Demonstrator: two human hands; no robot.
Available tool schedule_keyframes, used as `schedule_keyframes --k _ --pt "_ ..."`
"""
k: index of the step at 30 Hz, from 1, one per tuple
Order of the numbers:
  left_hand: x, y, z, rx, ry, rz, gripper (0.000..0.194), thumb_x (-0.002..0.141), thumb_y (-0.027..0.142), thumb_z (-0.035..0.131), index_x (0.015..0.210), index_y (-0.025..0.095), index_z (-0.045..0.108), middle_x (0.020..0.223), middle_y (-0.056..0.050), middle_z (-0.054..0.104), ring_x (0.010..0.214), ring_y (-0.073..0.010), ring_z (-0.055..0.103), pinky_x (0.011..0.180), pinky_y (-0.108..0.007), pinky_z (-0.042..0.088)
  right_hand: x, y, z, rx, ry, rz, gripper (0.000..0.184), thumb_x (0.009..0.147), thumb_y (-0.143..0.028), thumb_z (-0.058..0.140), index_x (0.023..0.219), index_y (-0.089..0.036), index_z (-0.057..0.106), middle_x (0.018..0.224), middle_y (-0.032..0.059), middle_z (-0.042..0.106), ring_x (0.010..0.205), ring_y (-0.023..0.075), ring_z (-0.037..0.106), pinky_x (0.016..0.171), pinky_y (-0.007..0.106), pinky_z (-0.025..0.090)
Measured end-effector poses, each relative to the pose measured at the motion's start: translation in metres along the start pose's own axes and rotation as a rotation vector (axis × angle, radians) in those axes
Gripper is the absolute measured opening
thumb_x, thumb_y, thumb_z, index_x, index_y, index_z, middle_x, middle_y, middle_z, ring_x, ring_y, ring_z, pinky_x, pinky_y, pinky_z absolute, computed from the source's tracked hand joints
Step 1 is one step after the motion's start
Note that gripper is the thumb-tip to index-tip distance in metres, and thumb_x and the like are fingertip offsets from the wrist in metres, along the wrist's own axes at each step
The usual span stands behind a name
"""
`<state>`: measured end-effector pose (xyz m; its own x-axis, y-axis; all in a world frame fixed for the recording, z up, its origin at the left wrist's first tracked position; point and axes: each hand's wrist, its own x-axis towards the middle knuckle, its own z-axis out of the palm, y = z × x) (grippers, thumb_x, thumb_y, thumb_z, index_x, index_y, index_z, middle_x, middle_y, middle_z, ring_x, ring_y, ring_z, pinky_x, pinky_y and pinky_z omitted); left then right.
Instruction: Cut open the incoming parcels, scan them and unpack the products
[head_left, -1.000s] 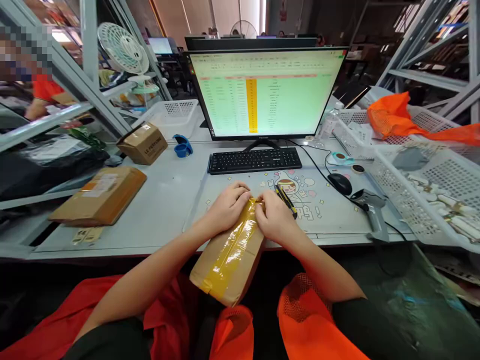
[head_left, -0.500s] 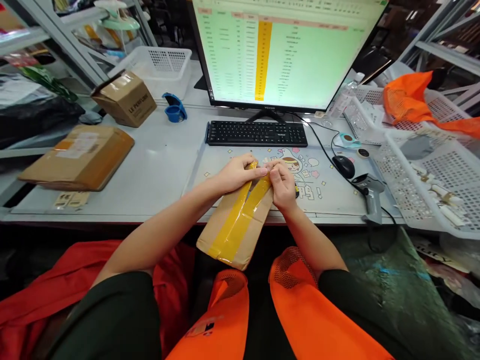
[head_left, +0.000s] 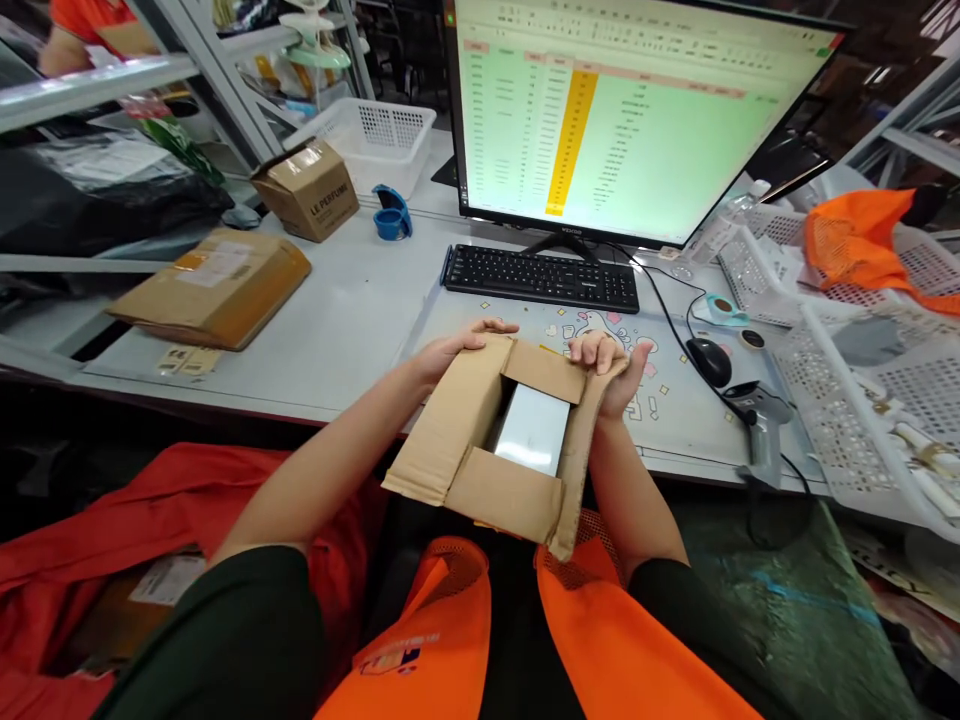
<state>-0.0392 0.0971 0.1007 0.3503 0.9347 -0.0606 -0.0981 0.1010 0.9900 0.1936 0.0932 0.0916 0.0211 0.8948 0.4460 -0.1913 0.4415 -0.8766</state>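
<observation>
Carton (head_left: 504, 492) open at frame center, white box (head_left: 534, 430) inside, my left-hand grip (head_left: 454, 352) clasping left flap (head_left: 448, 428), my right-hand grip (head_left: 616, 376) curled over right flap (head_left: 586, 445), monitor (head_left: 637, 115) upper right.

Monitor (head_left: 637, 120) glows bright, bkgd v. dim, wide-angle stretch nr edges.

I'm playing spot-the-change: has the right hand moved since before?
Yes: against the keyboard, the right hand has moved rightward; its thumb now shows just below the keyboard's right end.
</observation>
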Motion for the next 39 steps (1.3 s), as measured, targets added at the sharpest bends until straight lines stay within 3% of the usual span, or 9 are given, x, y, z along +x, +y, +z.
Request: schedule_keyframes --k 5,9,13,19,25,28,32,36,39 --pt "-0.031 0.04 -0.014 0.688 0.175 0.115 0.057 0.079 0.058 0.069 0.12 0.019 0.068 0.121 -0.015 0.072 0.113 -0.0343 0.068 0.1 -0.052 0.055 -0.003 0.004 -0.008 -0.029 -0.172 -0.02 0.074 0.079 -0.094 0.05 0.057 -0.027 0.03 0.072 0.0049 0.047 0.083 0.0276 0.061 0.09 0.05 0.055" --pt "-0.102 0.084 0.033 1.191 0.149 0.478 0.039 0.092 0.042 0.056 0.116 0.017 0.074 0.131 -0.015 0.066 0.137 -0.0411 0.056 0.118 -0.065 0.038 -0.008 0.014 0.007 -0.14 -0.038 0.001 0.066 0.085 -0.09 0.046 0.067 -0.028 0.037 0.077 0.0052 0.053 0.088 0.0272 0.063 0.094 0.047 0.055" --pt "-0.153 0.06 0.074 1.276 0.029 0.51 0.042 0.094 0.03 0.049 0.128 0.022 0.073 0.134 -0.018 0.069 0.135 -0.0403 0.06 0.114 -0.059 0.043 -0.011 0.019 0.023 -0.09 0.204 -0.012 0.068 0.088 -0.093 0.034 0.07 -0.027 0.042 0.081 0.005 0.052 0.091 0.026 0.063 0.1 0.047 0.054" --pt "-0.136 0.012 0.034 1.265 0.057 0.553 0.047 0.083 0.043 0.069 0.128 0.03 0.071 0.132 -0.012 0.068 0.128 -0.0372 0.06 0.125 -0.059 0.025 -0.006 -0.009 -0.006 -0.074 -0.077 0.133 0.042 0.086 -0.063 0.053 0.068 -0.026 0.048 0.089 0.0067 0.063 0.102 0.027 0.065 0.108 0.049 0.051" --pt "-0.125 -0.01 0.004 1.082 0.337 0.675 0.061 0.072 0.086 0.062 0.088 0.027 0.061 0.101 -0.01 0.058 0.103 -0.0337 0.052 0.107 -0.057 0.035 -0.019 -0.058 -0.043 -0.232 -0.528 0.165 0.036 0.085 -0.057 0.057 0.089 -0.027 0.075 0.157 0.003 0.058 0.149 0.033 0.048 0.123 0.056 0.04" --pt "-0.115 -0.027 0.013 0.865 0.707 0.824 0.089 0.054 0.113 0.026 0.072 0.027 0.04 0.087 -0.008 0.043 0.097 -0.0343 0.046 0.1 -0.058 0.041 -0.031 -0.068 -0.061 -0.361 -0.726 0.223 0.052 0.087 -0.07 0.057 0.108 -0.03 0.084 0.172 -0.0017 0.039 0.161 0.0334 0.032 0.13 0.054 0.031" --pt "-0.101 -0.049 0.042 0.55 1.342 0.815 0.09 0.066 0.1 -0.017 0.084 0.025 0.029 0.102 -0.009 0.047 0.114 -0.036 0.053 0.104 -0.062 0.043 -0.041 -0.075 -0.082 -0.571 -0.919 0.277 0.056 0.095 -0.064 0.061 0.14 -0.033 0.073 0.169 0.005 0.043 0.16 0.0312 0.035 0.131 0.053 0.028" --pt "-0.107 -0.073 0.058 0.21 1.12 0.854 0.06 0.088 0.082 0.009 0.098 0.027 0.029 0.16 -0.001 0.041 0.147 -0.0386 0.046 0.108 -0.061 0.047 -0.026 -0.1 -0.083 -0.796 -1.022 0.168 0.049 0.097 -0.054 0.064 0.14 -0.031 0.072 0.169 0.0066 0.042 0.16 0.0337 0.033 0.132 0.058 0.026" --pt "-0.12 -0.091 0.056 0.067 0.936 0.711 0.057 0.084 0.082 0.022 0.11 0.032 0.033 0.161 0.001 0.044 0.144 -0.0386 0.05 0.102 -0.06 0.052 0.002 -0.119 -0.062 -0.882 -1.08 0.027 0.036 0.096 -0.051 0.068 0.123 -0.031 0.081 0.15 0.0082 0.06 0.149 0.0366 0.047 0.127 0.06 0.033"
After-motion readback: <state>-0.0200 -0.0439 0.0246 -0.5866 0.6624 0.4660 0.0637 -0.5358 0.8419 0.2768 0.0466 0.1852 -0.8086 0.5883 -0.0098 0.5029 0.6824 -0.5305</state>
